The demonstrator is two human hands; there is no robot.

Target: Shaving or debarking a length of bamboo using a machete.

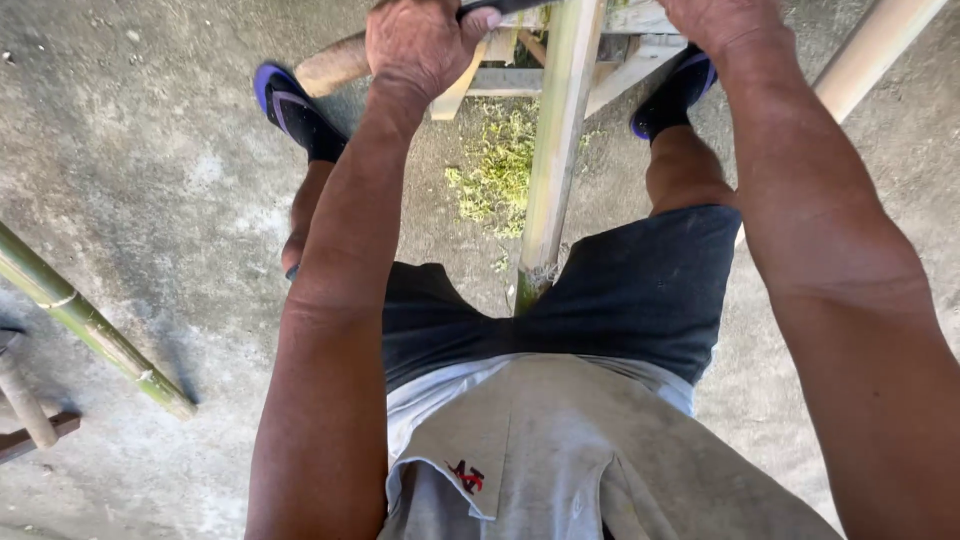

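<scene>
My left hand point(420, 42) is closed around the dark handle point(500, 8) of a tool at the top of the view. That handle reaches toward a pale, stripped bamboo pole point(553, 150). The pole runs from between my thighs up and away to a wooden stand point(620, 60). My right hand point(722, 22) sits on the other side of the pole at the top edge. Its fingers are cut off by the frame, so what it grips is hidden. Green bamboo shavings point(495, 175) lie on the concrete floor under the pole.
A green bamboo pole point(85, 322) lies slanted on the floor at the left, near a wooden stick point(25, 405). A pale pole point(872, 50) crosses the upper right corner. A round log end point(332, 65) lies by my left foot. Both feet wear dark sandals point(295, 110).
</scene>
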